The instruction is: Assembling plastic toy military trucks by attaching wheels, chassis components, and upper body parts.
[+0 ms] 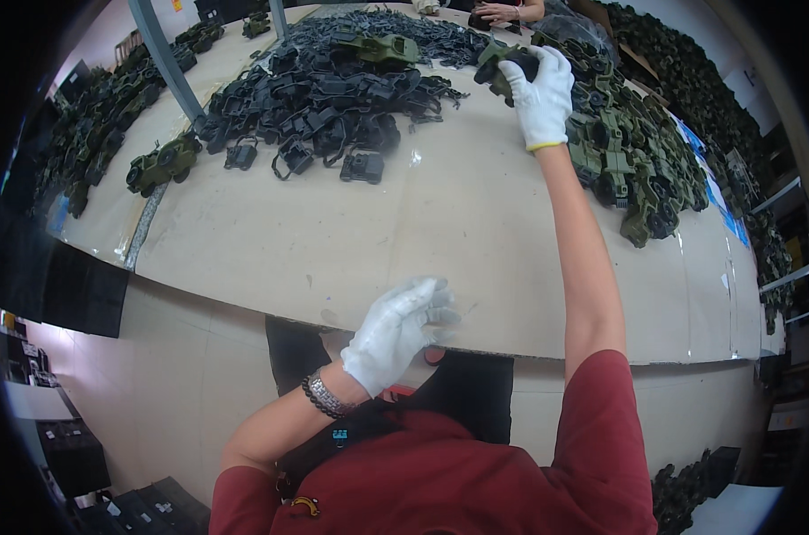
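Observation:
My right hand (544,100), in a white glove with a yellow cuff edge, reaches to the far right of the table. Its thumb and fingers close round a dark green toy military vehicle (492,68), beside a heap of similar green toy vehicles (611,160). Close to my body, my left hand (394,328), also gloved in white, hovers over the table's near edge. Its fingers stretch forward, slightly bent, and I see nothing in them. Beyond it lies a large pile of black plastic parts (324,98), with a green toy vehicle (382,48) on top.
The table (351,241) has a cardboard-coloured top. Near its left side stands another green toy vehicle (164,164), close to a grey metal post (165,59). Across the table show another person's hands (497,12). More green toys (717,98) are heaped along the far right.

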Demonstrator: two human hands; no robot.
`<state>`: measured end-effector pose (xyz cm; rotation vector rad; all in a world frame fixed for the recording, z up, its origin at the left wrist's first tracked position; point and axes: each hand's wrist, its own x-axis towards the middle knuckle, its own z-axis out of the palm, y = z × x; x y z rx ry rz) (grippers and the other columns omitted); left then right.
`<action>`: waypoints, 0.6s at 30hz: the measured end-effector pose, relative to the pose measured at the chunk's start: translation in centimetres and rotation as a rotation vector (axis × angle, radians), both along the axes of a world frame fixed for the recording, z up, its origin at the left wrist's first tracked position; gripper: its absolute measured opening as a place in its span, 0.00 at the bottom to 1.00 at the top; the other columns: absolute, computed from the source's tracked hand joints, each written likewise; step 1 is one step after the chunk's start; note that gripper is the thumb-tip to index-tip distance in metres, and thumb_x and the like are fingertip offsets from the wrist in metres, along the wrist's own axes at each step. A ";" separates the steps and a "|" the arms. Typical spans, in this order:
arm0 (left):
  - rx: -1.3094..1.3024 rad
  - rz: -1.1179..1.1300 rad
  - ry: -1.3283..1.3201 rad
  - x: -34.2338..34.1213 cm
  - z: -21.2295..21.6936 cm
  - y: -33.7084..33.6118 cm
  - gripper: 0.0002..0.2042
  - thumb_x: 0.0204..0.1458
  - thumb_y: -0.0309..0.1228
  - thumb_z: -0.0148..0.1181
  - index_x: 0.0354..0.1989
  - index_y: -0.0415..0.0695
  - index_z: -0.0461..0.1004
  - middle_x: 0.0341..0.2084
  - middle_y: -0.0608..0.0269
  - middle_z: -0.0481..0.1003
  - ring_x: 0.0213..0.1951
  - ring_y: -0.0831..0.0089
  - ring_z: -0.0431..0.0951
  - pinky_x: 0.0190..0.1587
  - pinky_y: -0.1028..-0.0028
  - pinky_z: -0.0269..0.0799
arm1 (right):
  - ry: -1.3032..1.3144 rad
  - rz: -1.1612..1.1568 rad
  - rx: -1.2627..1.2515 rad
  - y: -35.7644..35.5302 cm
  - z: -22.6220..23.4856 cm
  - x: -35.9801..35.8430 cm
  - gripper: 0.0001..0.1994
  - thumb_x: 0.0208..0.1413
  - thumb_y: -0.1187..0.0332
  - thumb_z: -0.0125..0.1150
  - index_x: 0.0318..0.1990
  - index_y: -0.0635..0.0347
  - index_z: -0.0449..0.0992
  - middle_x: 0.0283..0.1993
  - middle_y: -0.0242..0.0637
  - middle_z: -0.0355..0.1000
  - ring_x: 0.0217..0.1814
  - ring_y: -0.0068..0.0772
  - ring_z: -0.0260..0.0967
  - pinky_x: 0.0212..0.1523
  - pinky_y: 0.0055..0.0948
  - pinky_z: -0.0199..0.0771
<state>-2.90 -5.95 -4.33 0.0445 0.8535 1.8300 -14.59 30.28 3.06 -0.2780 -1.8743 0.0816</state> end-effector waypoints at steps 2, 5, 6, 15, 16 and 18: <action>0.034 0.026 -0.010 -0.4 -0.6 -0.8 0.20 0.64 0.39 0.55 0.58 0.39 0.67 0.48 0.54 0.74 0.48 0.60 0.75 0.52 0.60 0.72 | -0.188 -0.199 -0.056 1.4 -0.6 0.0 0.34 0.48 0.38 0.68 0.55 0.53 0.74 0.59 0.44 0.69 0.61 0.50 0.65 0.57 0.47 0.69; -0.024 0.066 0.036 -0.5 -0.8 -1.1 0.17 0.64 0.36 0.54 0.56 0.40 0.69 0.45 0.55 0.75 0.45 0.62 0.77 0.51 0.62 0.73 | -0.729 -0.608 -0.279 2.5 -1.5 1.4 0.43 0.44 0.30 0.64 0.63 0.49 0.69 0.57 0.45 0.71 0.59 0.52 0.69 0.55 0.50 0.71; -0.030 0.065 0.034 -0.5 -0.8 -1.1 0.15 0.64 0.35 0.54 0.55 0.40 0.69 0.44 0.55 0.76 0.44 0.62 0.77 0.50 0.62 0.73 | -0.809 -0.640 -0.276 2.7 -2.6 1.9 0.43 0.45 0.31 0.65 0.64 0.48 0.69 0.57 0.45 0.72 0.58 0.51 0.70 0.54 0.50 0.71; -0.011 0.056 0.103 -0.1 -0.5 -2.0 0.13 0.62 0.36 0.58 0.50 0.41 0.71 0.41 0.60 0.75 0.41 0.66 0.77 0.47 0.65 0.73 | -0.468 -0.407 -0.272 5.7 -4.9 5.4 0.25 0.48 0.48 0.69 0.53 0.47 0.79 0.49 0.50 0.74 0.50 0.55 0.72 0.53 0.45 0.73; -0.009 0.047 0.122 -0.2 -0.7 -2.1 0.14 0.63 0.36 0.57 0.51 0.41 0.71 0.43 0.57 0.76 0.43 0.64 0.78 0.49 0.63 0.73 | -0.398 -0.235 -0.293 5.8 -4.1 6.3 0.24 0.49 0.51 0.69 0.52 0.48 0.80 0.49 0.49 0.74 0.50 0.53 0.72 0.54 0.43 0.72; -0.013 0.070 0.113 -0.8 -0.2 -1.6 0.16 0.62 0.38 0.57 0.52 0.41 0.70 0.44 0.57 0.76 0.45 0.64 0.78 0.50 0.63 0.73 | -0.267 0.156 -0.420 5.3 -1.8 8.5 0.21 0.50 0.57 0.70 0.52 0.53 0.81 0.48 0.45 0.74 0.51 0.41 0.73 0.55 0.34 0.71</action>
